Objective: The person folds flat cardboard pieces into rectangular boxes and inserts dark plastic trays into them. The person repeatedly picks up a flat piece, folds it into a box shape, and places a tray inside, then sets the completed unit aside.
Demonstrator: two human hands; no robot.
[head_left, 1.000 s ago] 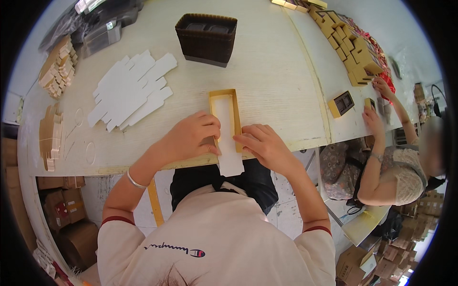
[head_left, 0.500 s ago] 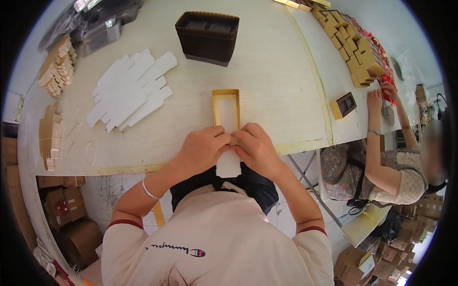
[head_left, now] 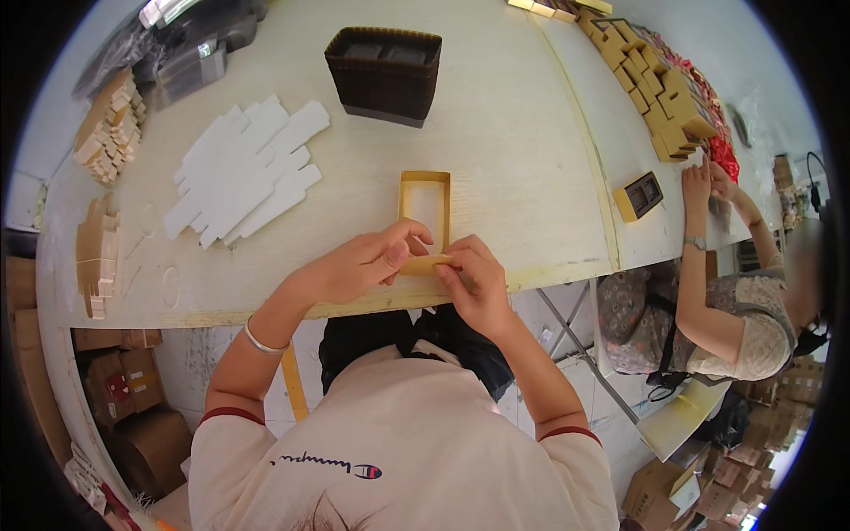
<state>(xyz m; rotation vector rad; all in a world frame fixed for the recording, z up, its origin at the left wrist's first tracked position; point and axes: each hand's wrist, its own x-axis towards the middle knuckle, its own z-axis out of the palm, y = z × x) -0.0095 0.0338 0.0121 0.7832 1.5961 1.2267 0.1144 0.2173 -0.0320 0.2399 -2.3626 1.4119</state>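
Note:
A shallow gold cardboard box [head_left: 446, 199] with a pale inside lies at the table's near edge, its long sides running away from me. My right hand [head_left: 478, 285] pinches the near end wall of the box at its right corner, thumb in front and fingers behind. At the left end of that same wall is my left hand [head_left: 365, 262], fingers apart and bent over the box, thumb close to the wall. Whether the left fingertips touch the cardboard is hard to see. Left of the box, flat white card blanks [head_left: 239, 173] lie in an overlapping spread.
A stack of dark brown plastic trays [head_left: 382, 84] stands beyond the box. Folded card pieces [head_left: 97, 252] are along the left edge. To the right are a small gold box with a dark insert [head_left: 639, 196], piled gold boxes [head_left: 651, 84] and a co-worker [head_left: 717, 301].
The white flap that hung toward me at the near end no longer shows; a gold end wall stands there. My left fingers have spread, and the box sits slightly farther right.

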